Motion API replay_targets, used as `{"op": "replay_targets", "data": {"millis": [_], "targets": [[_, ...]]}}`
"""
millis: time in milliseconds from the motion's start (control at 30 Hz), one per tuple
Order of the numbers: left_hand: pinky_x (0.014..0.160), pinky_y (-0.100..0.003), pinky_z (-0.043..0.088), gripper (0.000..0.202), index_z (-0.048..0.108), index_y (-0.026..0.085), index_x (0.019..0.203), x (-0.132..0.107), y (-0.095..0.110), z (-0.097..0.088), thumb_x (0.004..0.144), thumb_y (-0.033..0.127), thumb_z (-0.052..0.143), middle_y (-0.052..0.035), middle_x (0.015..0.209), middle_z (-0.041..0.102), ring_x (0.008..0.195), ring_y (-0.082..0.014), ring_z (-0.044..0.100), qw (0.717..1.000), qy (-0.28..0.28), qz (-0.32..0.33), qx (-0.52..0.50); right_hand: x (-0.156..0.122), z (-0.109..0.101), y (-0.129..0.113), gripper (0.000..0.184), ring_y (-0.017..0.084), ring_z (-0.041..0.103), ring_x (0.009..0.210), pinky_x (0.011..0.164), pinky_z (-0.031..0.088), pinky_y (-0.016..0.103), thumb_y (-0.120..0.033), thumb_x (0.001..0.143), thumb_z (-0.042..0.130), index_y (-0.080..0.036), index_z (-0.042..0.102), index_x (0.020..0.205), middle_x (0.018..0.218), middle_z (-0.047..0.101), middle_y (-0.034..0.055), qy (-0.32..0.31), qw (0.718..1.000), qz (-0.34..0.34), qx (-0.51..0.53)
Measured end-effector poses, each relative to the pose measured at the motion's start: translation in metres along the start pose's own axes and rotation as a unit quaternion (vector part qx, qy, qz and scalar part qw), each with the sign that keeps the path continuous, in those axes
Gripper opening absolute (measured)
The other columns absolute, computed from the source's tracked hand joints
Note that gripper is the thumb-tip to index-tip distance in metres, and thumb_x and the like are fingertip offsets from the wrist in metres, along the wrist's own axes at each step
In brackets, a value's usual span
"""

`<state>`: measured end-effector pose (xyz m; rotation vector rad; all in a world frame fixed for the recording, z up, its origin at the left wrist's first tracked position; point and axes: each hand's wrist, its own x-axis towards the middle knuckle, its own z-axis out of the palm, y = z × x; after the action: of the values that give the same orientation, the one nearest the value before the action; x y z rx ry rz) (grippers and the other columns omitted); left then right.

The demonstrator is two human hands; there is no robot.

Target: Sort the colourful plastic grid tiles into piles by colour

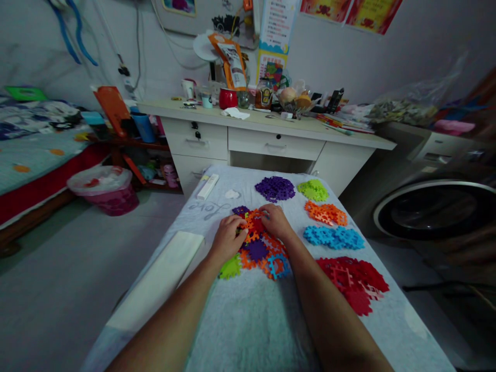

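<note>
A mixed pile of toothed plastic gear pieces (pixel 256 250) in orange, purple, red, blue and lime lies on the cloth-covered table (pixel 248 315). My left hand (pixel 228 238) rests at the pile's left edge, fingers bent over the pieces and the thumb apart from them. On the opposite side, my right hand (pixel 276 221) has its fingertips drawn together against red and orange pieces; whatever lies between them is hidden. Along the right side sit separate heaps: purple (pixel 275 189), lime (pixel 313 190), orange (pixel 325 213), blue (pixel 333 237) and red (pixel 354 281).
A long white box (pixel 166 276) lies along the table's left edge, a smaller white box (pixel 208 187) farther back. Beyond stands a cluttered desk (pixel 267 124) with drawers. A washing machine (pixel 437 175) is at right, a pink bin (pixel 106 191) on the floor at left.
</note>
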<state>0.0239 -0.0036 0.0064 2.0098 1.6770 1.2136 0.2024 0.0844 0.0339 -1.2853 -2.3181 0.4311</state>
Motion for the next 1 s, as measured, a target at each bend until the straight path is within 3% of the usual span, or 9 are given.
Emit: {"op": "replay_targets", "data": {"millis": [333,500,667,867,1000], "targets": [[0.092,-0.04,0.043,0.01,0.063,0.021,0.086,0.001,0.005,-0.002,0.08,0.017,0.057,-0.0037,0.096,0.065,0.098,-0.0223,0.057,1.0,-0.01,0.008,-0.003,-0.001,0.001,-0.002,0.038,0.023,0.055,0.108,0.095,0.035,0.033,-0.02,0.084,0.051,-0.02,0.065,0.12,0.117,0.065,0.0107,-0.063,0.993,0.044,-0.087],[0.092,-0.04,0.043,0.009,0.063,0.021,0.087,0.0,0.003,-0.002,0.081,0.019,0.057,-0.0038,0.096,0.065,0.098,-0.0226,0.057,1.0,-0.01,0.011,-0.005,-0.001,0.002,-0.001,0.042,0.024,0.054,0.111,0.095,0.035,0.032,-0.024,0.085,0.053,-0.017,0.06,0.126,0.121,0.063,0.0132,-0.06,0.992,0.059,-0.089],[0.093,-0.04,0.042,0.01,0.063,0.022,0.088,-0.001,0.004,-0.002,0.081,0.019,0.057,-0.0039,0.097,0.065,0.099,-0.0227,0.057,1.0,-0.012,0.009,-0.001,0.0,0.004,-0.001,0.035,0.022,0.057,0.108,0.094,0.037,0.031,-0.029,0.094,0.043,-0.016,0.061,0.122,0.116,0.066,0.0128,-0.06,0.994,0.061,-0.067],[0.093,-0.04,0.043,0.011,0.063,0.022,0.089,-0.001,0.006,-0.003,0.082,0.02,0.055,-0.0039,0.097,0.065,0.1,-0.0226,0.057,1.0,-0.014,0.013,0.001,0.006,0.012,0.003,0.041,0.023,0.059,0.105,0.094,0.04,0.031,-0.022,0.085,0.055,-0.014,0.06,0.125,0.114,0.067,0.014,-0.047,0.993,0.09,-0.055],[0.093,-0.04,0.043,0.011,0.063,0.022,0.089,0.0,0.006,-0.003,0.082,0.021,0.055,-0.0038,0.098,0.065,0.101,-0.0229,0.058,1.0,-0.013,0.014,0.001,0.007,0.011,0.005,0.032,0.019,0.061,0.093,0.083,0.044,0.028,-0.016,0.078,0.06,-0.017,0.068,0.109,0.102,0.07,0.0085,-0.032,0.996,0.081,-0.002]]}}
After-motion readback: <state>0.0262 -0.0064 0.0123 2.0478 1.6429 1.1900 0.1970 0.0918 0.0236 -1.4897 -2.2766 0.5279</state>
